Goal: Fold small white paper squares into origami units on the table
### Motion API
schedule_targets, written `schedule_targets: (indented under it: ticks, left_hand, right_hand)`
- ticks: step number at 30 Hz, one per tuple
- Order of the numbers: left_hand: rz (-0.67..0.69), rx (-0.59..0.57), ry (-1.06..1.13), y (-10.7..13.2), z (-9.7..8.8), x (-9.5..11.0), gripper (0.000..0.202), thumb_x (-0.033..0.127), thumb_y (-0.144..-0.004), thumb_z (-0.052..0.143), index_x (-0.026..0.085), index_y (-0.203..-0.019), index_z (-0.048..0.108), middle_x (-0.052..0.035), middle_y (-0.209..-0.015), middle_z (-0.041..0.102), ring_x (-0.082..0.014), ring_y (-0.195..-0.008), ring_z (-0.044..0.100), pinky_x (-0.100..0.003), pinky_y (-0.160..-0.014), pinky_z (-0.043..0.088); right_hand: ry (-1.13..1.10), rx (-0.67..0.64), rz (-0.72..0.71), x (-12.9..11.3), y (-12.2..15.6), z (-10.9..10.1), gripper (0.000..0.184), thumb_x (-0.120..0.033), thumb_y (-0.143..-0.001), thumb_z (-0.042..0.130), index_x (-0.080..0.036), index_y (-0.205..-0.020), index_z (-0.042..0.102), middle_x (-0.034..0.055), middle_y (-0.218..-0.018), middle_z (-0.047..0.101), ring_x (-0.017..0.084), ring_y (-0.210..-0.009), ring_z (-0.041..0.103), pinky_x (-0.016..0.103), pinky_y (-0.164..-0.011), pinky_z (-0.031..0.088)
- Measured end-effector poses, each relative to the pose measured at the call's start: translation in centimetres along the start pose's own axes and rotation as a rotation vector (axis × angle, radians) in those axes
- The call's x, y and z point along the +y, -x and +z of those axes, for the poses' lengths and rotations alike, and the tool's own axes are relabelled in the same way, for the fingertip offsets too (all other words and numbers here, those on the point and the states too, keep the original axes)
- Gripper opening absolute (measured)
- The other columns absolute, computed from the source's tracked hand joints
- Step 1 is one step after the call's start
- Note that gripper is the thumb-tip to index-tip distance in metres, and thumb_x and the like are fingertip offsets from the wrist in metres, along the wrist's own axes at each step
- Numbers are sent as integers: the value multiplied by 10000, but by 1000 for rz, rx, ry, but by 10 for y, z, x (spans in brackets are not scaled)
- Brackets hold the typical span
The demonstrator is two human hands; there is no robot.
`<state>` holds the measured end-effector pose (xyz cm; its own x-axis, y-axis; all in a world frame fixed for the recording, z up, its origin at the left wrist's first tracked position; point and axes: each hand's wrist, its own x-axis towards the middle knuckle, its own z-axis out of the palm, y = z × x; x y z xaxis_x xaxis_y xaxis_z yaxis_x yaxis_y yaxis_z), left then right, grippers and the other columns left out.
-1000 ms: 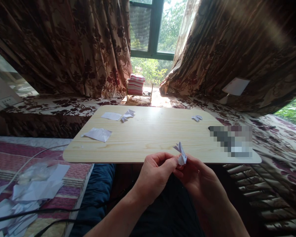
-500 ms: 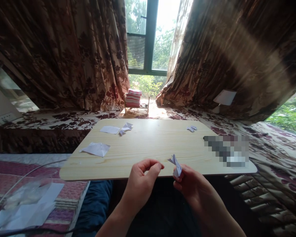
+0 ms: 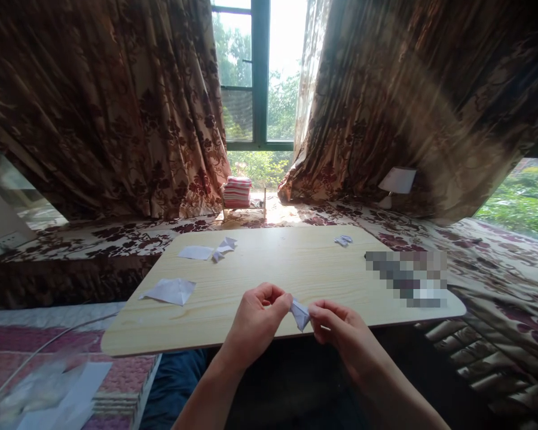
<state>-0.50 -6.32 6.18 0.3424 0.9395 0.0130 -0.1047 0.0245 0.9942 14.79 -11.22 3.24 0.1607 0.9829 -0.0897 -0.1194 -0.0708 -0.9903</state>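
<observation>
Left of centre, we see a creased sheet [image 3: 173, 291] on the table [image 3: 269, 263]. At lower centre, our left hand [image 3: 259, 319] pinches the folded paper [image 3: 300, 316]; our right hand [image 3: 341, 325] holds its fingertips narrow at the paper's right edge, whether gripping we cannot tell.

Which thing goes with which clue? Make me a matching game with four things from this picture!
Things:
1. Lamp
2. Small folded paper
3. Table
4. Cloth stack

Clues:
A. Pale, with a wood grain and rounded corners
B. Striped in reddish pink and white
C. Between the left hand and the right hand
D. Has a white shade

Right pairs: 1-D, 2-C, 3-A, 4-B
</observation>
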Motion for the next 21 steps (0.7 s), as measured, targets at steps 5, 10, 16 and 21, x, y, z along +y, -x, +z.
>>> schedule_targets:
  ticks: [5, 10, 16, 21]
  left_hand:
    - [-107, 40, 256, -9, -2, -10, 195, 281, -661, 701, 130, -591, 598, 23, -592, 531, -94, -619, 458, -227, -658, 408]
    - [-208, 76, 465, -17, 5, -17, 256, 352, -631, 674, 165, -602, 500, 55, -581, 440, -77, -542, 441, -298, -662, 477]
    - [-138, 107, 436, -21, 31, -16, 230, 329, -655, 696, 148, -603, 564, 36, -582, 483, -87, -568, 447, -253, -639, 443]
    - [-4, 155, 245, -38, 44, -15, 158, 277, -713, 696, 136, -652, 660, 3, -640, 613, -110, -674, 500, -222, -707, 403]
  right_hand:
    - [114, 122, -91, -10, 10, -11, 308, -494, -757, 643, -186, -769, 666, -14, -666, 548, 132, -624, 455, 268, -615, 357]
    - [482, 411, -513, -6, 29, -7, 154, -366, -838, 597, -234, -903, 645, 17, -888, 624, 154, -715, 531, 281, -671, 424]
    - [711, 420, -956, -7, 22, -10, 131, -137, -857, 581, -227, -951, 600, 30, -906, 586, 165, -855, 564, 291, -765, 457]
    - [927, 350, -1041, -24, 1, -40, 204, -74, -845, 575, -213, -992, 608, 49, -910, 574, 180, -855, 541, 325, -741, 463]
